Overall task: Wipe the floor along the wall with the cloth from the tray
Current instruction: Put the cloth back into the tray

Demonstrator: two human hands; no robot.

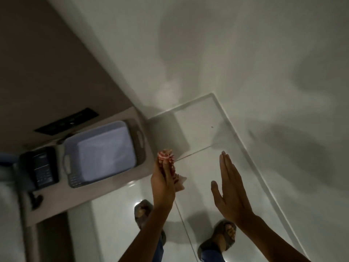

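Observation:
My left hand (163,183) is closed around a bunched red-and-white striped cloth (166,155), held upright in the air above the white floor (198,133), just right of the desk corner. My right hand (229,188) is flat and spread beside it, holding nothing. A grey tray (138,137) with a pale bluish inner bottom sits on the desk to the left, with nothing visible in it. The white wall (264,72) meets the floor along a baseboard line running from the corner down to the right.
A beige desk (105,190) carries the tray, a black desk phone (40,167) and a dark socket panel (66,121). My two feet in sandals (219,237) stand on the glossy floor tiles below my arms. Shadows fall across the wall.

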